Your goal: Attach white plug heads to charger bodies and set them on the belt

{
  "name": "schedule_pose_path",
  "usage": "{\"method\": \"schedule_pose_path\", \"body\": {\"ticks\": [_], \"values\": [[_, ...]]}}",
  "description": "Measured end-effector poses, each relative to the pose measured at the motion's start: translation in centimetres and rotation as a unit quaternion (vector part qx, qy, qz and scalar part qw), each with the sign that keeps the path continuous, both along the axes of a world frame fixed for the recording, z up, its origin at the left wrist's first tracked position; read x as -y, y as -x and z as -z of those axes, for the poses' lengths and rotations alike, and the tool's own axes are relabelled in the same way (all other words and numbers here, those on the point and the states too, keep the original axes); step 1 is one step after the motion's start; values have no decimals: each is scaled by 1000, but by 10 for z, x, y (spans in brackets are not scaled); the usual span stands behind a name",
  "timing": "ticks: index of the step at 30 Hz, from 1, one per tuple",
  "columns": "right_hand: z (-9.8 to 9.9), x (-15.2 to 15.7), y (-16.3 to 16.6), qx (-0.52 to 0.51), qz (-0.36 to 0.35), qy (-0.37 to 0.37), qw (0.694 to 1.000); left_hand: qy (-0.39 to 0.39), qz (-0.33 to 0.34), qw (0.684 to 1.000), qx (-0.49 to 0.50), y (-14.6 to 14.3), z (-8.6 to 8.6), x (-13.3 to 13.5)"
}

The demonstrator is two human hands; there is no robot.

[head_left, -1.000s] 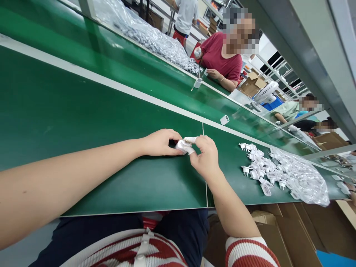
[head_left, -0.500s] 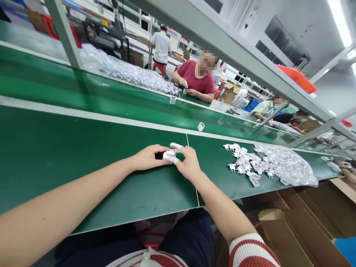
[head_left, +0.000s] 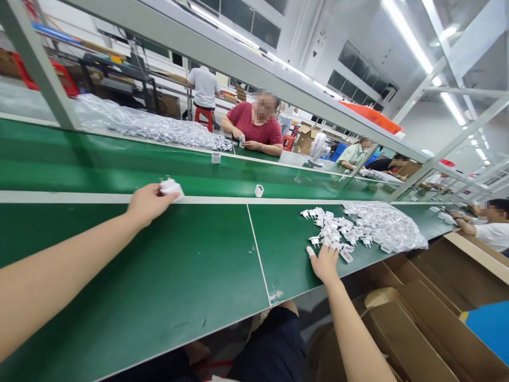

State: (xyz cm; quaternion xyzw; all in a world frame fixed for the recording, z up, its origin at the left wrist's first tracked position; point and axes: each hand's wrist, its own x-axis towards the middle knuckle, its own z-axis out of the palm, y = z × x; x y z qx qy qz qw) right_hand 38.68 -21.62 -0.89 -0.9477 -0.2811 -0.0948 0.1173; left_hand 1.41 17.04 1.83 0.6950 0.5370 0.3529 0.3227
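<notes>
My left hand (head_left: 149,203) is closed on a white plug adapter (head_left: 172,189), its metal pins pointing up, above the white strip along the belt's near edge. My right hand (head_left: 326,263), with white covers on its fingertips, has its fingers spread at the near side of a heap of white plug pieces (head_left: 330,225). Those fingertips touch or nearly touch the closest pieces; whether one is pinched I cannot see. A clear plastic bag (head_left: 387,225) of more pieces lies against the heap's right side.
On the green belt (head_left: 119,178) sit a white charger block (head_left: 259,190) and another white block (head_left: 216,158). Across it, a person in a red shirt (head_left: 256,127) handles a small white piece. Cardboard boxes (head_left: 417,318) stand at lower right. A metal post (head_left: 43,74) rises at left.
My hands have parted. My left hand has carried the plug adapter left and forward to the belt's edge, while my right hand has let go and moved right to the heap. The view has shifted.
</notes>
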Motion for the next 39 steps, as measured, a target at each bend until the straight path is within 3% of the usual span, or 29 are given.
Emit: {"method": "schedule_pose_path", "body": {"ticks": [7, 11, 14, 18, 19, 21, 25, 28, 32, 35, 39], "values": [[-15, -45, 26, -39, -116, 8, 992, 6, -100, 992, -77, 33, 14, -76], [-32, -76, 32, -67, -147, 9, 987, 10, -127, 985, -116, 41, 23, -103], [-43, -102, 36, -85, -174, -18, 981, 14, -119, 989, -86, 40, 25, -101], [-46, -136, 44, -111, -210, -118, 964, -94, -217, 972, -15, 25, 19, -71], [-43, -144, 47, -124, -219, -151, 956, -135, -226, 965, -3, 19, 17, -62], [-34, -156, 52, -154, -234, -220, 934, -198, -170, 965, -1, 3, 14, -47], [-11, -169, 60, -219, -253, -344, 877, -186, 1, 980, -65, -53, 18, -27], [-5, -169, 60, -254, -255, -412, 837, -127, 37, 987, -90, -112, 24, -15], [-11, -163, 56, -269, -247, -462, 808, -61, 54, 992, -92, -181, 25, -2], [-16, -158, 55, -281, -240, -488, 791, -35, 49, 995, -82, -206, 23, -4], [-17, -161, 56, -347, -235, -517, 746, -24, 59, 996, -64, -210, 22, -9]]}}
